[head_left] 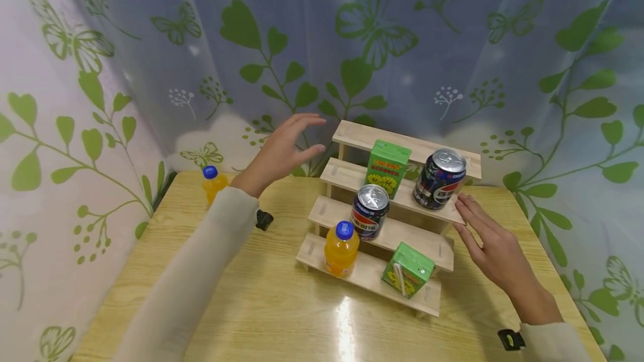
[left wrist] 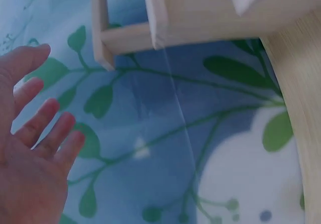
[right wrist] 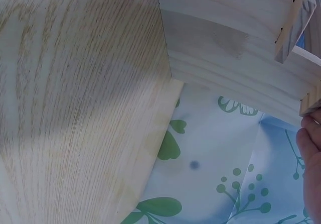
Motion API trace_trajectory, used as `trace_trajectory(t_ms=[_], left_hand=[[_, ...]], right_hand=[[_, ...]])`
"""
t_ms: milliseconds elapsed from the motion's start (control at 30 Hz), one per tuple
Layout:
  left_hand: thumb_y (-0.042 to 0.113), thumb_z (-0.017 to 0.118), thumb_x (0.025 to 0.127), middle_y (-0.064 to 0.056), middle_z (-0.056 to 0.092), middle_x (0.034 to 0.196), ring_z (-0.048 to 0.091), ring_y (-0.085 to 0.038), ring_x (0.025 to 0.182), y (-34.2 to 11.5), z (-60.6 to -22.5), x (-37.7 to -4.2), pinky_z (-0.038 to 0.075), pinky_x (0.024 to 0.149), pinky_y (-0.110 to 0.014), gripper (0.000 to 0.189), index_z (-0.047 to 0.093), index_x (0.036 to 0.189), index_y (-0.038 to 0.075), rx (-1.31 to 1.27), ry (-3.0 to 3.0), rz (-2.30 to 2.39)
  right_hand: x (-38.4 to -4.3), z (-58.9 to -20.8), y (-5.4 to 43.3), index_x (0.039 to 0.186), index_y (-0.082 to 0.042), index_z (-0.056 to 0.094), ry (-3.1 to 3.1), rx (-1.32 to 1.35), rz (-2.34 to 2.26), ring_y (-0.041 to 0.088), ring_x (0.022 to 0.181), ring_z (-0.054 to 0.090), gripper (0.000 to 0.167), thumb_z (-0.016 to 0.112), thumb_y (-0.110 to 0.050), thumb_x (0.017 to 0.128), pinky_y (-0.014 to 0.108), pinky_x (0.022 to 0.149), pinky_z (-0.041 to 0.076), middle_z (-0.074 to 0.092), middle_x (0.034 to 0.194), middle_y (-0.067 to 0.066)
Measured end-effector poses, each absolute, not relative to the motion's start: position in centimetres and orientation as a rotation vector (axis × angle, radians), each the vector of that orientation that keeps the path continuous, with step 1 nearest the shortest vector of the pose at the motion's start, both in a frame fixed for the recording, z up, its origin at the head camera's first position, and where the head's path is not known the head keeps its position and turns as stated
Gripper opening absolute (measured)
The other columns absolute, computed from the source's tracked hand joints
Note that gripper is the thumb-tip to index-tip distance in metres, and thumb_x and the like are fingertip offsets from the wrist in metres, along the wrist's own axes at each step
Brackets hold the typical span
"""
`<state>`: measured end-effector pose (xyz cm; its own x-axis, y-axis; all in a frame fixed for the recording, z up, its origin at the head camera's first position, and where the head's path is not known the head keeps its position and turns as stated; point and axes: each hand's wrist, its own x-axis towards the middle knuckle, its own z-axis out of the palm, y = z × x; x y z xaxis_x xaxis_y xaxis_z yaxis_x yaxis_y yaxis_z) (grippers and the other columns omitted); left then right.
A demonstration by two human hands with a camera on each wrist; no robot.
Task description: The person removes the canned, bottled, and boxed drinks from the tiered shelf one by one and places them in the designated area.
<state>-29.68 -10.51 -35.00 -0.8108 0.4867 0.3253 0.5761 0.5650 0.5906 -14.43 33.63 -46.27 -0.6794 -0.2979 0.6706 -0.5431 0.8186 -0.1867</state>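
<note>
A stepped wooden rack (head_left: 383, 237) with several tiers stands on the table, bearing drinks. Its lowest step holds an orange juice bottle (head_left: 341, 250) with a blue cap and a green drink carton (head_left: 408, 270) with a straw on its side. One step up stands a dark soda can (head_left: 370, 211). Higher still are another green carton (head_left: 387, 167) and a second dark can (head_left: 440, 177). My left hand (head_left: 284, 152) hovers left of the top step, thumb spread from the fingers, holding nothing. At the rack's right end, my right hand (head_left: 495, 244) has its extended fingertips right at a step's edge.
Another orange bottle (head_left: 215, 183) stands on the table (head_left: 241, 289) at the back left, partly behind the left forearm. A leaf-and-butterfly patterned curtain (head_left: 302, 32) hangs behind the table and along both sides.
</note>
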Motion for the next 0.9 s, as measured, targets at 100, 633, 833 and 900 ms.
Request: trace_trajectory(t_ms=[100, 633, 833, 900], left_hand=[[0.032, 0.072, 0.108, -0.007, 0.044, 0.171, 0.041, -0.029, 0.16, -9.3, -34.6, -29.6, 0.037, 0.131, -0.054, 0.06, 0.052, 0.162, 0.015, -0.959, -2.676, -1.139], [0.037, 0.076, 0.105, -0.002, 0.049, 0.167, 0.053, -0.023, 0.15, -4.9, -33.4, -29.6, 0.046, 0.126, -0.042, 0.066, 0.05, 0.164, 0.022, -1.189, -2.679, -1.503], [0.033, 0.076, 0.106, -0.005, 0.047, 0.169, 0.054, -0.027, 0.15, -4.0, -33.3, -29.5, 0.046, 0.126, -0.049, 0.068, 0.047, 0.165, 0.018, -1.298, -2.658, -1.562], [0.03, 0.076, 0.106, -0.008, 0.048, 0.168, 0.054, -0.031, 0.149, -3.7, -33.4, -29.5, 0.046, 0.126, -0.052, 0.067, 0.048, 0.165, 0.015, -1.332, -2.636, -1.59]], right_hand=[[-14.4, -46.3, 33.7, 0.15, -0.001, 0.064, -2.347, 0.614, 0.501, 0.009, 0.152, 0.047, 0.046, 0.07, -0.019, 0.108, 0.002, 0.119, 0.024, 0.063, 0.154, 0.023], [-14.5, -46.3, 33.7, 0.152, -0.003, 0.063, -2.361, 0.602, 0.476, 0.009, 0.15, 0.048, 0.049, 0.073, -0.014, 0.105, -0.001, 0.116, 0.023, 0.063, 0.154, 0.022], [-14.6, -46.4, 33.7, 0.152, -0.003, 0.063, -2.357, 0.605, 0.48, 0.009, 0.15, 0.048, 0.052, 0.075, -0.01, 0.102, -0.001, 0.115, 0.024, 0.063, 0.154, 0.021], [-14.6, -46.4, 33.7, 0.152, -0.003, 0.063, -2.354, 0.609, 0.48, 0.01, 0.15, 0.049, 0.052, 0.075, -0.009, 0.101, -0.001, 0.115, 0.024, 0.063, 0.154, 0.021]])
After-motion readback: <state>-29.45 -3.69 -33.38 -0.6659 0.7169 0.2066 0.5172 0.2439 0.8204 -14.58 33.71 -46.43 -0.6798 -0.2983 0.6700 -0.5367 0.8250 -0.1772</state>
